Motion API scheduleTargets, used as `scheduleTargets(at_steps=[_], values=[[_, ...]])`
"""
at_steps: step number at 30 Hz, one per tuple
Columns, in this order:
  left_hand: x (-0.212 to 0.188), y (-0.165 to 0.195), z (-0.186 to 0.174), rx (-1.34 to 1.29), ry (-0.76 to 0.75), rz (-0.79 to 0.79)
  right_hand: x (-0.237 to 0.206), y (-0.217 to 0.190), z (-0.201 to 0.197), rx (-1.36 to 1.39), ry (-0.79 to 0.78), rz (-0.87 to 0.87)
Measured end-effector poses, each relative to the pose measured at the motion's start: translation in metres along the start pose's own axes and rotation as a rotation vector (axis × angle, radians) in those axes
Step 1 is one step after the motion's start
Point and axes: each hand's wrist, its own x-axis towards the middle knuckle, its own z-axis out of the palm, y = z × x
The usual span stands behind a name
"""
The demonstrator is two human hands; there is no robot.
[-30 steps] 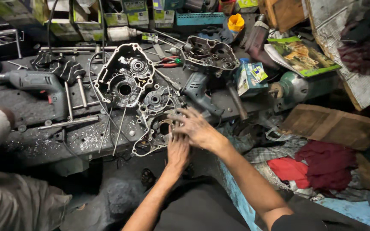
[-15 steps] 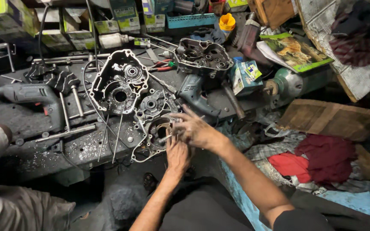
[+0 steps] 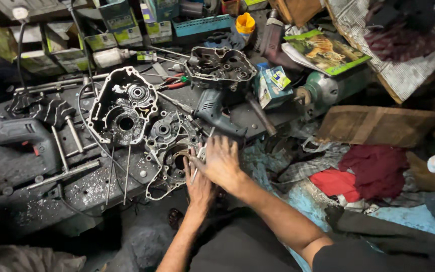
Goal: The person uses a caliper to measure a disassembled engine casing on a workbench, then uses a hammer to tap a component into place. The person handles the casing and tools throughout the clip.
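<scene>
At the near edge of the dark, grimy desk (image 3: 51, 201), head view: both hands meet over a small engine crankcase cover (image 3: 169, 151). Left hand (image 3: 199, 182) lies under the right hand (image 3: 221, 162), the two overlapping and touching; fingers spread onto the cover's right edge around a thin metal tool (image 3: 197, 163). Cannot tell which hand actually clamps the tool, or whether either fist is closed. Cover lies flat on the desk, just right of a bigger crankcase half (image 3: 123, 107), nearly touching it. Second crankcase half (image 3: 221, 66) sits farther back, right of centre. Blue-grey power drill (image 3: 217, 113) lies between that back case and the hands, just beside the cover. Another drill (image 3: 21, 136), dark grey, lies at far left, well apart. Long steel rods (image 3: 64, 174) and studs scattered on the desk left of the cover, with metal shavings. Red-handled pliers (image 3: 169, 83) lie behind the big case. Small blue carton (image 3: 273, 85) and green-grey motor (image 3: 323, 90) right of the back case. Red cloth (image 3: 373, 168) heaped on the floor at right. Wooden board (image 3: 378, 126) above it.
</scene>
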Motion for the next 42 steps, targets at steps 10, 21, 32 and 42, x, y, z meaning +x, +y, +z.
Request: scheduleTargets(at_steps=[10,21,32,42], values=[[0.002,0.001,-0.009,0.021,-0.135,-0.052,0.003,0.05,0.009,0.09,0.265,-0.53],[0.002,0.002,-0.015,-0.056,-0.039,-0.021,0.014,0.034,-0.01,-0.475,-0.104,-0.653],[0.016,0.019,-0.052,-0.027,0.132,0.096,-0.015,0.038,-0.011,0.223,0.024,-0.227],[0.008,0.051,-0.12,-1.033,0.423,-0.436,-0.039,0.031,-0.036,0.751,0.422,-0.649]])
